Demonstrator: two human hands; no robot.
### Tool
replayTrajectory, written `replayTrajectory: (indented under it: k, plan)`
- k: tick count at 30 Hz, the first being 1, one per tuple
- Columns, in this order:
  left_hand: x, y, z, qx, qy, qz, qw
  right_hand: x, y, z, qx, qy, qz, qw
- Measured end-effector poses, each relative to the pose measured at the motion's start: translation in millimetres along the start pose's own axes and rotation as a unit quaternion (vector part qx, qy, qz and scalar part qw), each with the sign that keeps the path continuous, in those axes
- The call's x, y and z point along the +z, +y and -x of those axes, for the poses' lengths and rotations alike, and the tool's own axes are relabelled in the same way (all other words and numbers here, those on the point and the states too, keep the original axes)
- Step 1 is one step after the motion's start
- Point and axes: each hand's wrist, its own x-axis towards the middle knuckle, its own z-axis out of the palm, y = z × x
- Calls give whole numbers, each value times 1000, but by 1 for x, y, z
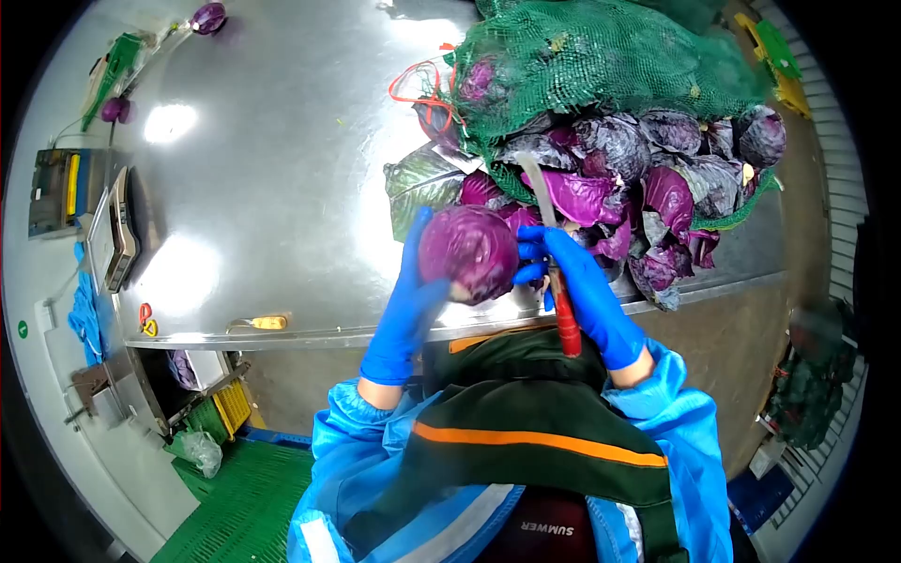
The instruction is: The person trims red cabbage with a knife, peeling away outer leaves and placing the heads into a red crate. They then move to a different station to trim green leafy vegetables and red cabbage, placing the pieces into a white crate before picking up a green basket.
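A red cabbage (467,251), round and stripped to its smooth purple leaves, is held up near the table's front edge. My left hand (409,298), in a blue glove, grips it from the left and below. In my gloved right hand (584,281) is a knife (546,202) with a red handle, its blade pointing up and away from me. The right fingertips are close to the cabbage's right side. Loose purple cabbage leaves (587,197) lie heaped just beyond my right hand, and a large green leaf (419,186) lies behind the cabbage.
A green mesh sack (610,70) with cabbages covers the back right of the metal table (272,188). A yellow-handled knife (267,323) and scissors (147,321) lie along the front left edge. Another red cabbage (208,18) sits far left, and a scale (120,230) stands at the left end.
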Motion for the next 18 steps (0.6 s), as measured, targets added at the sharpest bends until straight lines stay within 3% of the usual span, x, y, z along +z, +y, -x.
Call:
replayTrajectory:
  k: [3, 4, 5, 7, 8, 11, 13, 15, 18]
  plan:
    - [-11, -44, -31, -97, 83, -25, 992, -21, 42, -11, -61, 98, 5, 993]
    - [-44, -92, -46, 31, 64, -242, 968, -23, 51, -7, -96, 121, 9, 988]
    - [-31, -97, -47, 50, 62, -222, 972, -25, 55, -1, -132, 145, 12, 980]
    - [-20, -107, -48, 167, 69, -457, 871, -30, 56, 20, -125, 137, 32, 982]
    - [-6, -102, -43, 178, 70, -549, 813, -31, 55, 26, -119, 142, 39, 982]
    - [5, -84, -38, 250, -79, -738, 622, -37, 69, 36, -108, 148, 95, 978]
    - [-2, -88, -51, 280, -136, -694, 649, -40, 75, 41, -84, 148, 183, 968]
    - [-2, -80, -63, 227, -167, -633, 721, -40, 79, 41, -175, 170, 260, 934]
    - [7, -62, -56, 123, -87, -531, 834, -39, 66, 45, -264, 183, 339, 884]
